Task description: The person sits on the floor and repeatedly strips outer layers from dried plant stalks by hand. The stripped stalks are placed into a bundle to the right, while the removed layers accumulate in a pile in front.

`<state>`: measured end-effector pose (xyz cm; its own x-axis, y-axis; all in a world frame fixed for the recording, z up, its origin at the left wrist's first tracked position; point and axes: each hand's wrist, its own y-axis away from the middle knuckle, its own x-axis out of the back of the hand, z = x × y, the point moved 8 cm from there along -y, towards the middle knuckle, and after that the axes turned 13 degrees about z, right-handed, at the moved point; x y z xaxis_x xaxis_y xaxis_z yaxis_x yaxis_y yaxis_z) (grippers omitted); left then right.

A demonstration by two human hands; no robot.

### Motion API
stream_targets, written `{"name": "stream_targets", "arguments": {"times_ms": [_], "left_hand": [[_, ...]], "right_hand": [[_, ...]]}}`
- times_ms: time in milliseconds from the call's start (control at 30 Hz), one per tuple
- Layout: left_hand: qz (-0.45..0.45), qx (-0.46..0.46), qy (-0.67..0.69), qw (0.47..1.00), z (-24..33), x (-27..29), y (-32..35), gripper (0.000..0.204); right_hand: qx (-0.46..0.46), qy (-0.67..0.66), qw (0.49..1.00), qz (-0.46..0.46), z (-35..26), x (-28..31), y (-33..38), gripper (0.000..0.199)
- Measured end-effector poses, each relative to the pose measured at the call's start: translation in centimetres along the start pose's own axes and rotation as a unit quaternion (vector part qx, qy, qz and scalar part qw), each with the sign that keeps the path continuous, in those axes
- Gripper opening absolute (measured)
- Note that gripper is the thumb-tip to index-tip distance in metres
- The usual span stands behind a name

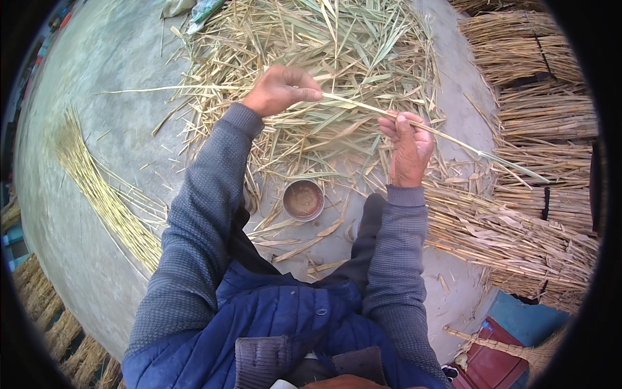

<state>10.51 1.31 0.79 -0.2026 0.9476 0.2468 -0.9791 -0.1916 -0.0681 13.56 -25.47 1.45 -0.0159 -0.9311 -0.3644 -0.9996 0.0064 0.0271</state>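
Both hands grip one long, pale reed stalk (355, 104), stretched out in front of me and sloping down to the right. My left hand (280, 89) pinches it between thumb and fingers, and a thin end runs on to the left. Farther along, my right hand (409, 144) has its thumb and fingers closed round the stalk. A leafy tip (512, 165) sticks out to the right of that hand. Beneath the hands spreads a big heap of dry leaves and husks (324, 52). A small round bowl (303, 200) with a brownish inside stands on the floor between my legs.
To my left lies a bundle of thin, peeled yellowish stalks (107, 194). Rough, leafy stalks (505, 233) lie at my right, beside tied bundles (544, 123) stacked along the edge. A broom-like bundle (499, 347) rests over a dark red object (492, 369) at lower right.
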Motion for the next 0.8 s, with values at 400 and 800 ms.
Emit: {"name": "stream_targets", "arguments": {"times_ms": [400,800], "left_hand": [[0.015,0.082,0.032,0.996,-0.5,0.6,0.2,0.019],[0.138,-0.003,-0.009,0.990,1.5,4.7,0.0,0.019]], "right_hand": [[0.013,-0.011,1.000,-0.009,-0.6,-0.3,0.3,0.013],[0.012,0.028,0.999,-0.017,-1.0,0.6,-0.3,0.019]]}}
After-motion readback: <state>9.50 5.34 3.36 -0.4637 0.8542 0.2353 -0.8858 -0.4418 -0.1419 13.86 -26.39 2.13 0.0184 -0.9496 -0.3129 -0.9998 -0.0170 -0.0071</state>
